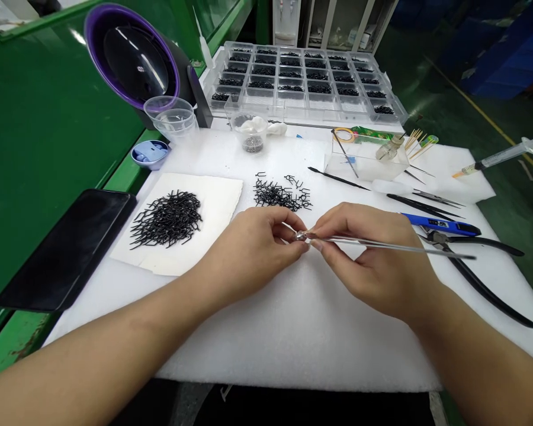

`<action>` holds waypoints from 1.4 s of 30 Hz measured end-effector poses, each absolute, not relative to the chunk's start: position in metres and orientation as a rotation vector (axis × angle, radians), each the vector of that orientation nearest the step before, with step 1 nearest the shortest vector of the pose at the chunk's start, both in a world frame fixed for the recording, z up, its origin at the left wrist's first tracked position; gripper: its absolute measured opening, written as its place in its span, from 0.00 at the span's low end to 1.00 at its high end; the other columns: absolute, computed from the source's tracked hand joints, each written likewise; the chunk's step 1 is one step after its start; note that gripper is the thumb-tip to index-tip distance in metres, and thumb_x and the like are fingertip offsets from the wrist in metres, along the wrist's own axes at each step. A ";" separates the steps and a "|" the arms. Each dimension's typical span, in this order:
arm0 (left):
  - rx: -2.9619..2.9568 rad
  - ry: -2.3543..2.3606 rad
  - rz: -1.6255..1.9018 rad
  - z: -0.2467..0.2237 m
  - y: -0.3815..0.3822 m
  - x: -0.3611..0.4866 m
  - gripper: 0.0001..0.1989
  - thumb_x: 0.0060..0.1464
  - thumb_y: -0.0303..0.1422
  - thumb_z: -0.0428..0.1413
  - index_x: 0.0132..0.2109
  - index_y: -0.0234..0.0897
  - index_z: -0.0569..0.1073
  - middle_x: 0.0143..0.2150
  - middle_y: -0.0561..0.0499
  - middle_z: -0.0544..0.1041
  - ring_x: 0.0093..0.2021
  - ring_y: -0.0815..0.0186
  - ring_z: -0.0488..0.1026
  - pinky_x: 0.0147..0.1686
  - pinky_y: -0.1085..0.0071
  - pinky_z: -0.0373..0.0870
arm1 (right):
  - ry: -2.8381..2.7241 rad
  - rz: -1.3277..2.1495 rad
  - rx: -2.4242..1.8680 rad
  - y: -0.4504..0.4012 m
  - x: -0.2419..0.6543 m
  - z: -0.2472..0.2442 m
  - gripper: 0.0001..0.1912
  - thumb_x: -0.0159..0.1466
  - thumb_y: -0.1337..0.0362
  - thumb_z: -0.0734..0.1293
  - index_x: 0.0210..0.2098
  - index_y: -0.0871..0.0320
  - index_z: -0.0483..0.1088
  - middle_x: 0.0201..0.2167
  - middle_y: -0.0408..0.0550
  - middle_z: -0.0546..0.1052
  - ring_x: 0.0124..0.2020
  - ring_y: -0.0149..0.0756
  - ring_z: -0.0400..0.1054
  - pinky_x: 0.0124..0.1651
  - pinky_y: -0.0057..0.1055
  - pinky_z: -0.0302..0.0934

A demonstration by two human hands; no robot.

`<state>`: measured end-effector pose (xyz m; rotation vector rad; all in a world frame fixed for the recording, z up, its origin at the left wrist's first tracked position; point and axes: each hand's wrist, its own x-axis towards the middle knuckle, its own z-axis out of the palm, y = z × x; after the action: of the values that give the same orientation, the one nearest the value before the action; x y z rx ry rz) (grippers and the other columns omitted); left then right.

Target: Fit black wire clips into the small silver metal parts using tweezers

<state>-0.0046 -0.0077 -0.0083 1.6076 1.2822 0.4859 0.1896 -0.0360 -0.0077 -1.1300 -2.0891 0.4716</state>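
Note:
Near the middle of the white work surface (293,331), my left hand (266,245) pinches a small shiny metal piece (300,235). My right hand (366,248) closes its fingertips right beside it, around thin metal tweezers (395,244) whose arms stretch out to the right. The fingertips of both hands nearly touch, and they partly hide the small piece. Just beyond my left hand lies a loose pile of small black forked pieces (279,194). A larger pile of black pieces (169,218) rests on a white sheet (220,192) to the left.
At the back stands a compartment tray (299,106) of black pieces. Clear cups (173,121), a purple-rimmed device (135,59) and a black tablet-like slab (66,248) are left. Black-handled pliers (484,281), a blue tool (444,225) and a syringe (501,157) are right.

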 end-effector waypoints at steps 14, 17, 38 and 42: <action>1.600 1.257 0.794 -0.004 -0.013 -0.005 0.14 0.55 0.32 0.63 0.49 0.41 0.83 0.39 0.57 0.86 0.39 0.67 0.83 0.41 0.75 0.78 | -2.062 0.052 -0.934 -0.042 0.181 -0.006 0.09 0.62 0.78 0.70 0.38 0.61 0.72 0.37 0.51 0.81 0.43 0.29 0.75 0.50 0.23 0.69; 1.598 1.238 0.797 -0.003 -0.014 -0.005 0.15 0.55 0.31 0.62 0.51 0.40 0.83 0.39 0.57 0.86 0.39 0.67 0.83 0.40 0.76 0.78 | -2.061 0.048 -0.939 -0.043 0.180 -0.006 0.09 0.62 0.78 0.70 0.38 0.61 0.71 0.37 0.50 0.81 0.44 0.28 0.75 0.50 0.22 0.69; 1.512 1.343 0.595 -0.001 -0.009 -0.012 0.13 0.56 0.41 0.61 0.44 0.42 0.83 0.37 0.51 0.86 0.36 0.59 0.83 0.40 0.64 0.80 | -1.454 0.419 -1.289 -0.016 0.226 -0.003 0.05 0.58 0.68 0.71 0.27 0.55 0.72 0.27 0.44 0.79 0.31 0.40 0.75 0.35 0.37 0.69; 1.531 1.368 0.592 0.003 -0.009 -0.014 0.13 0.55 0.41 0.61 0.45 0.40 0.82 0.36 0.50 0.86 0.34 0.60 0.83 0.41 0.65 0.81 | -1.410 0.449 -1.387 -0.003 0.249 -0.005 0.12 0.56 0.73 0.58 0.22 0.54 0.69 0.26 0.45 0.75 0.32 0.41 0.74 0.35 0.39 0.68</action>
<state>-0.0139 -0.0089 0.0025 1.5307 1.3682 0.5916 0.2493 -0.0030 -0.0050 -1.3865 -1.4099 0.4494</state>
